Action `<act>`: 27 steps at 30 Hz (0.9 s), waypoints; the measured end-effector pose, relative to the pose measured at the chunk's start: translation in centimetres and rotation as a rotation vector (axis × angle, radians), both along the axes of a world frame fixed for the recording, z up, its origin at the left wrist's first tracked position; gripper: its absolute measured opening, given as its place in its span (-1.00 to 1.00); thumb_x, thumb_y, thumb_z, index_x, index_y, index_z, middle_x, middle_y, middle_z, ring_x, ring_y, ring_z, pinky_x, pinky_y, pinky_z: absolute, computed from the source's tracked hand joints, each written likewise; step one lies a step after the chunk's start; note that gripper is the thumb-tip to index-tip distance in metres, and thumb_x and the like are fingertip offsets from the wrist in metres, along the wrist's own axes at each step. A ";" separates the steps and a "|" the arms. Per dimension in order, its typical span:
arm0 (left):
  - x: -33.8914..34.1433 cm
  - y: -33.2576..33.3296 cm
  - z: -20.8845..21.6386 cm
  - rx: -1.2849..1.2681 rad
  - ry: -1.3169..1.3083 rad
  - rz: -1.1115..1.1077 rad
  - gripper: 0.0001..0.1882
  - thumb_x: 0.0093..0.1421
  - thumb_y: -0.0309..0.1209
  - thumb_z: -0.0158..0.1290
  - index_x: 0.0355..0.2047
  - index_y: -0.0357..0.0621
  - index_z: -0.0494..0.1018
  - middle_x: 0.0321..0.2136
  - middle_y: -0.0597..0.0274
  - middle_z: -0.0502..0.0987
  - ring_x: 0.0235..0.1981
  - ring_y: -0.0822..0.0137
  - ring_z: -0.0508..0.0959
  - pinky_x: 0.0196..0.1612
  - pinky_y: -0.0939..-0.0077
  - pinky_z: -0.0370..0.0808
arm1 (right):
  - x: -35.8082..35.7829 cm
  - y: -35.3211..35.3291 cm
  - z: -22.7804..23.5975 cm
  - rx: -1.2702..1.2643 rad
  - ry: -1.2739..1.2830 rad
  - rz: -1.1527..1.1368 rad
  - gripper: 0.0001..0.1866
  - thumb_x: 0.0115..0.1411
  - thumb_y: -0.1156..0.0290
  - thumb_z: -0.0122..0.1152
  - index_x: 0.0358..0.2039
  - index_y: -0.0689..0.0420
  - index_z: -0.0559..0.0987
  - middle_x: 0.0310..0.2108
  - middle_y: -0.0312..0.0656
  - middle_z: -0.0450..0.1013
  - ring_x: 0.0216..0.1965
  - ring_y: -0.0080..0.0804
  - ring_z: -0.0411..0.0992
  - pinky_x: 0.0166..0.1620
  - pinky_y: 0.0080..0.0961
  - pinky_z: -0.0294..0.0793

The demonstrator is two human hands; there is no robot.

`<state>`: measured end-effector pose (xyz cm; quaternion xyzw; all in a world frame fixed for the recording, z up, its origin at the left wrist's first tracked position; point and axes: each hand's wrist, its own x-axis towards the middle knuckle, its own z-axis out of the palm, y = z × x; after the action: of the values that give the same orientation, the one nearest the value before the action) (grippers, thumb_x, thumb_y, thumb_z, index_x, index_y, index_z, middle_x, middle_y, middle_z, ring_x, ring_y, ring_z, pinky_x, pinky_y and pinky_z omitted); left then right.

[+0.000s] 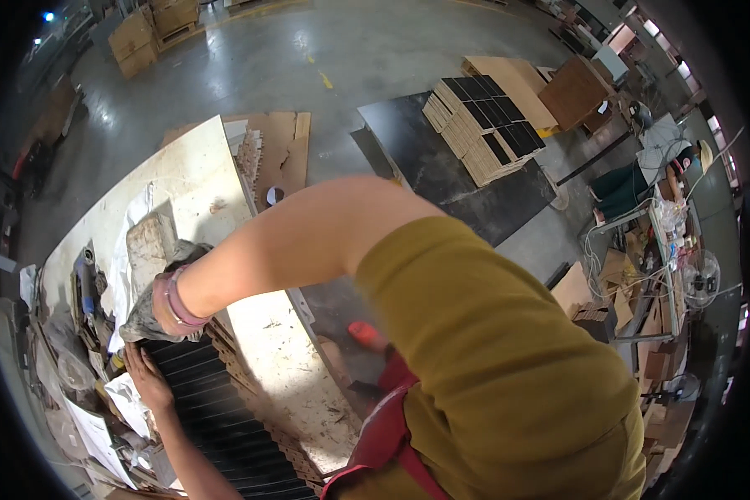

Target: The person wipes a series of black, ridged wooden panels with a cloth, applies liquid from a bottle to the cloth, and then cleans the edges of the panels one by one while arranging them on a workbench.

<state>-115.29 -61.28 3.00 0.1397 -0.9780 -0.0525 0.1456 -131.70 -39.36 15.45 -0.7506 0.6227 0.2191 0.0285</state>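
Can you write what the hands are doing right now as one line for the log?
left hand: flat on black strips | right hand: pressing grey cloth on strips | bench: worn white

The right hand is mostly hidden in a grey rag, so its fingers cannot be seen. The row of black strips below the rag runs off the bottom edge.

Grey crumpled rag bunched atop row of black-faced boards, flat on workbench.
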 end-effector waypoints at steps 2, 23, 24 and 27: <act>-0.2 0.2 0.3 0.017 -0.021 0.039 -0.58 0.38 -0.35 -0.22 0.15 -0.35 0.28 0.22 -0.11 0.24 0.27 -0.11 0.16 0.30 0.16 0.10 | -0.1 -1.3 -0.5 -0.067 0.023 0.025 -0.74 0.06 0.36 0.20 -0.24 0.11 0.68 -0.27 -0.23 0.56 -0.18 -0.20 0.54 -0.33 -0.16 0.53; -2.5 9.2 13.0 0.663 0.671 0.078 -0.54 0.24 -0.49 0.05 0.14 -0.31 0.26 -0.16 0.08 0.48 -0.19 0.33 0.50 -0.18 0.55 0.49 | 1.3 5.6 -0.8 -0.618 -1.943 -0.727 -0.18 0.14 0.18 0.25 0.33 0.13 0.12 0.32 -0.03 0.11 0.27 -0.25 0.18 0.27 -0.43 0.18; -2.1 7.9 13.5 0.700 0.728 0.042 -0.57 0.24 -0.49 0.05 0.11 -0.30 0.28 -0.17 0.08 0.47 -0.20 0.35 0.50 -0.19 0.55 0.49 | 1.2 5.6 -3.0 -0.897 -1.744 -0.396 -0.23 0.19 0.22 0.23 0.32 0.19 0.12 0.27 0.01 0.17 0.22 -0.26 0.25 0.22 -0.42 0.28; -2.8 8.3 13.3 0.377 0.378 -0.049 -0.60 0.17 -0.41 0.10 0.02 -0.18 0.37 -0.15 0.01 0.44 0.02 -0.02 0.43 0.07 0.07 0.37 | 3.1 5.5 -6.6 -0.520 -0.739 -0.764 0.05 0.08 -0.28 0.12 0.33 0.26 0.04 0.12 0.12 0.26 0.15 -0.02 0.25 0.10 -0.28 0.37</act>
<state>-118.07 -53.00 16.30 0.1284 -0.9095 -0.2626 0.2957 -128.58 -33.87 8.85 -0.4820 0.8309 -0.2426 0.1356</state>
